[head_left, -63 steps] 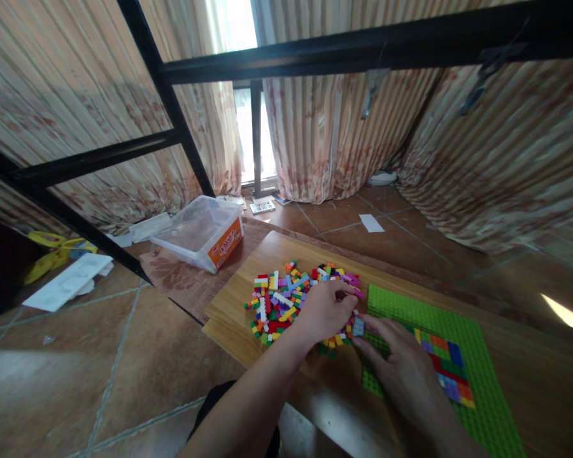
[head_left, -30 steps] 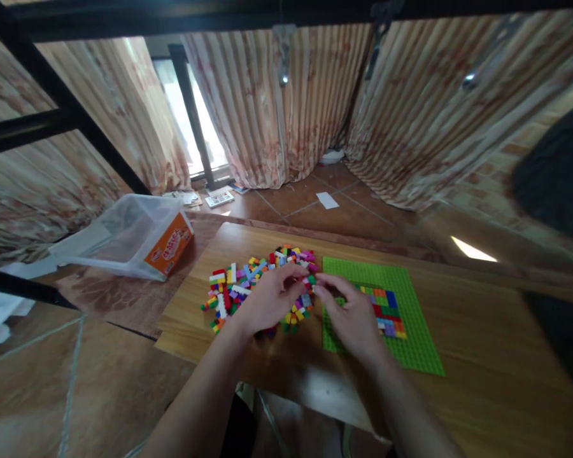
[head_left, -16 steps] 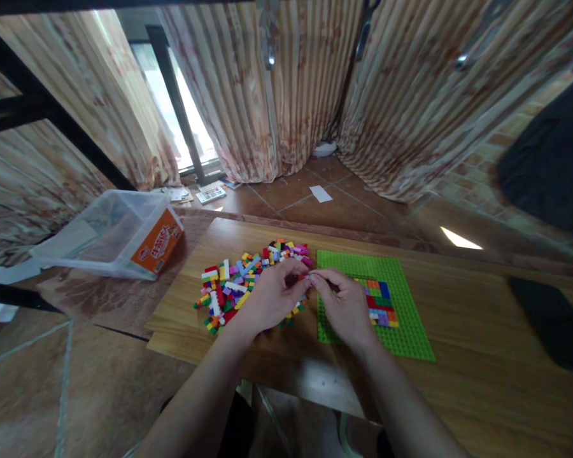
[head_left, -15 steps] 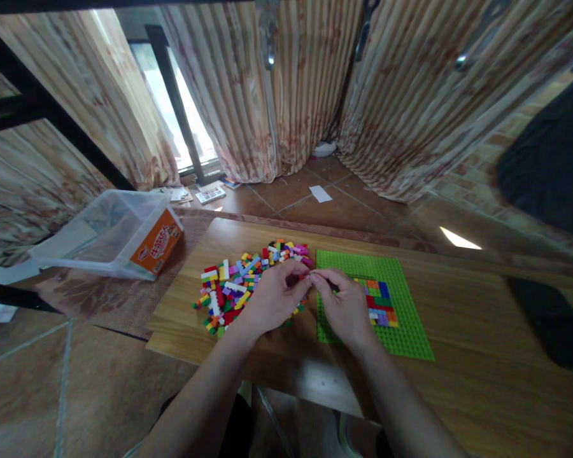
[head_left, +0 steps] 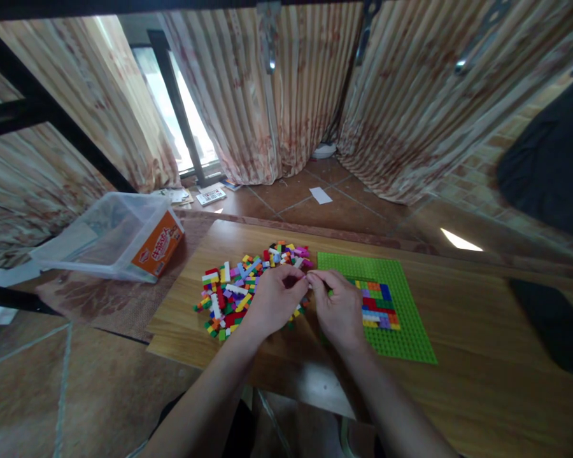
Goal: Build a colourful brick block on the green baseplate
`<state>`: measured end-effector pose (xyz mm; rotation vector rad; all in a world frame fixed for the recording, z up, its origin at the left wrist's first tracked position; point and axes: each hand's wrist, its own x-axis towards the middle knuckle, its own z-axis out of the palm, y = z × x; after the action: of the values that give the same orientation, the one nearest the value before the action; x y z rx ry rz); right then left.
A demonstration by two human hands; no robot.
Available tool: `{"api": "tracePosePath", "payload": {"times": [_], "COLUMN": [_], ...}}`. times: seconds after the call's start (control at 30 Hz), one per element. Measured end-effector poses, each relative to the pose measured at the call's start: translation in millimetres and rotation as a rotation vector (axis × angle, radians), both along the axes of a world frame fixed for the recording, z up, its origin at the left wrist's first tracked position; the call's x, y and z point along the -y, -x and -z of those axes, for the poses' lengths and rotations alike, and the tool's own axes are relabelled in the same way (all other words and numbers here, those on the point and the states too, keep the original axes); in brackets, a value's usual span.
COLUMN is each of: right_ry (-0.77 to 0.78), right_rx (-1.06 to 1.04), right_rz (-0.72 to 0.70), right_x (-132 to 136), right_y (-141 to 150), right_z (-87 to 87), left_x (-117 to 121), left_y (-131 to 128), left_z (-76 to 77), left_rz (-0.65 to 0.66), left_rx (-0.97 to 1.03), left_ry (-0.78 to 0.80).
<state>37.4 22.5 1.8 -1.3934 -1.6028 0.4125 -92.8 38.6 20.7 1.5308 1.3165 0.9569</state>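
Observation:
My left hand (head_left: 277, 299) and my right hand (head_left: 335, 305) meet at the fingertips above the table, between the brick pile and the baseplate. Both are closed in a pinch; whatever lies between the fingertips is too small and covered to name. Left of and behind my left hand spreads a pile of loose toy bricks (head_left: 239, 289) in many colours. Partly under my right hand lies a green studded baseplate (head_left: 408, 299). A block of multicoloured bricks (head_left: 381, 305) is fixed on it, its left part hidden by that hand.
The wooden table (head_left: 468, 318) carries a dark phone-like slab (head_left: 551, 324) at its right. On the floor to the left stands a clear plastic bin (head_left: 109, 235) with an orange label. Curtains (head_left: 305, 95) hang behind, and a paper (head_left: 320, 195) lies on the floor.
My right hand has shifted slightly left and turned, uncovering more of the brick block's left side. My left hand stays nearly still, and the fingertips remain together.

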Motion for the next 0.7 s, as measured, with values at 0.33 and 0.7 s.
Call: {"api": "tracePosePath", "payload": {"times": [0.33,0.7], "right_ry": [0.045,0.082], "right_rx": [-0.085,0.047], "right_rz": [-0.101,-0.150], "right_x": [-6.2,-5.8], "right_y": [13.9,17.0], "right_z": [8.3,9.1], "left_x": [-11.1,-12.3], "left_y": [32.0,42.8], "left_z": [1.6,1.1], "left_rz": [0.054,0.137], "left_rx": [-0.021,0.005], "left_ry": [0.035,-0.001]}}
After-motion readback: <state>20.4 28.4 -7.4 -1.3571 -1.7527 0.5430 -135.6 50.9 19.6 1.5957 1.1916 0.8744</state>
